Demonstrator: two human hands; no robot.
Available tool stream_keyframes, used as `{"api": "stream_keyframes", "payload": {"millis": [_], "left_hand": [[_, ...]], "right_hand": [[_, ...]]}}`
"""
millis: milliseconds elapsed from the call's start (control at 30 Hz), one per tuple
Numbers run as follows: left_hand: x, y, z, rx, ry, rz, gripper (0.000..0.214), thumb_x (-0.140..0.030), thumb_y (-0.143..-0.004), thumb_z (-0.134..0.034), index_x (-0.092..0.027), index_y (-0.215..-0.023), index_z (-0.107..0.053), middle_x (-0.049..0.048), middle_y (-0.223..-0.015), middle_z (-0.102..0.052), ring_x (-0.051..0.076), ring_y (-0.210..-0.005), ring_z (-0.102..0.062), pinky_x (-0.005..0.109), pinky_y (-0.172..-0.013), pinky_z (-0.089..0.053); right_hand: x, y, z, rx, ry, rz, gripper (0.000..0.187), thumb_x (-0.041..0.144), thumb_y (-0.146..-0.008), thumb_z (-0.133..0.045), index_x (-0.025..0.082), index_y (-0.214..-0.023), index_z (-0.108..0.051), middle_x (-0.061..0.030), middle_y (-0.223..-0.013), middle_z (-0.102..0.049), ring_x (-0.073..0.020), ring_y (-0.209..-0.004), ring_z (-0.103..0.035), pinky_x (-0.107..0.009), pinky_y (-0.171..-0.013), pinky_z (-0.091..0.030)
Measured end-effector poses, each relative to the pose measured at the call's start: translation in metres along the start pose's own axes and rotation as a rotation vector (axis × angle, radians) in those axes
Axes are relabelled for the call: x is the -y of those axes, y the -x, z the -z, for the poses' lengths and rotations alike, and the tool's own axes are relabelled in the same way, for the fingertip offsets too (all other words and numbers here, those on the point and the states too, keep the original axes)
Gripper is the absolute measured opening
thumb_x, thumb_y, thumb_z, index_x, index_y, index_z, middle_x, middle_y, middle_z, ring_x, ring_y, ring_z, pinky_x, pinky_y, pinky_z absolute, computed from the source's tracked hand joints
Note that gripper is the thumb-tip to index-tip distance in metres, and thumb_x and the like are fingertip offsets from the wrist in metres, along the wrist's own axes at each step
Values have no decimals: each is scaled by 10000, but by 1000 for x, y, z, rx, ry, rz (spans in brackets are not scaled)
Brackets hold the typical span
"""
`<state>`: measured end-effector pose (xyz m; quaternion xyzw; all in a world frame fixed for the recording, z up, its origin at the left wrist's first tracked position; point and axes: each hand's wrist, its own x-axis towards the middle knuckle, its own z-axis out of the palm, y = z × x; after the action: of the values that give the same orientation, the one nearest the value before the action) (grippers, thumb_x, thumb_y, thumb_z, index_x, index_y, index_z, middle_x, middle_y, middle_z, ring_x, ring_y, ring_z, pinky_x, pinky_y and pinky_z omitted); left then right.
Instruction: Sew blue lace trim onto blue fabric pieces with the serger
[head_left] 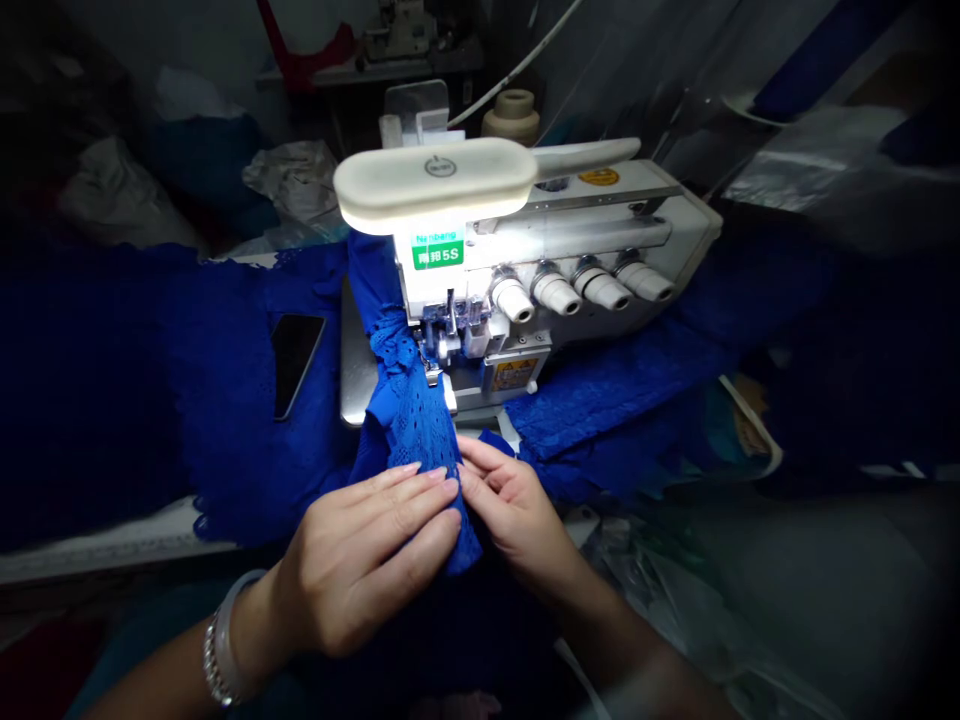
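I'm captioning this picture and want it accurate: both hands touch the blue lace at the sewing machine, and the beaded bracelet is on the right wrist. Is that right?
Not quite: the head view shows the beaded bracelet on the wrist of the left hand, not the right hand. Both hands do touch the blue lace at the sewing machine.

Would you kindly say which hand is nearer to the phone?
Left: the left hand, on the blue lace, is right of the phone; the right hand is farther right, at the lace's edge.
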<state>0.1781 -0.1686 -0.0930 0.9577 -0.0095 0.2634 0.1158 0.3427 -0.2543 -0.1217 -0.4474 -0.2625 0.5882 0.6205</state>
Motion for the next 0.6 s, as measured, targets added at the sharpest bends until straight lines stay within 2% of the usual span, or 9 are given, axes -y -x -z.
{"api": "stream_keyframes", "payload": {"millis": [67, 233, 400, 600], "left_hand": [[0, 0, -1, -2, 0, 6, 335, -78, -952, -372, -117, -1177, -618, 134, -1192, -704, 206, -1272, -567, 397, -1095, -476], [2, 0, -4, -41, -10, -36, 319, -85, -950, -382, -88, -1155, -626, 144, -1161, -716, 205, -1262, -575, 379, -1105, -464], [3, -1, -3, -35, -44, -28, 327, -107, -959, -358, -111, -1139, -631, 111, -1137, -731, 192, -1241, -593, 386, -1113, -456], [-1, -3, -3, -16, -38, 7, 304, -99, -963, -357, -100, -1153, -594, 113, -1135, -731, 166, -1262, -573, 372, -1167, -385]], "right_hand": [[0, 1, 2, -11, 17, 0, 362, 461, -828, -690, 250, -1122, -708, -40, -1023, -761, -257, -1044, -686, -459, -973, -531], [1, 1, 3, 10, -99, -49, 336, 421, -799, -730, 253, -1089, -719, -28, -968, -772, -253, -949, -718, -457, -909, -564], [-2, -1, 1, 29, -176, -43, 299, 378, -812, -729, 263, -1088, -715, -19, -1002, -767, -250, -979, -713, -467, -941, -551], [-3, -3, -5, 89, -261, -31, 260, 367, -847, -695, 296, -1097, -698, -6, -1009, -759, -224, -968, -717, -427, -932, -552]]}}
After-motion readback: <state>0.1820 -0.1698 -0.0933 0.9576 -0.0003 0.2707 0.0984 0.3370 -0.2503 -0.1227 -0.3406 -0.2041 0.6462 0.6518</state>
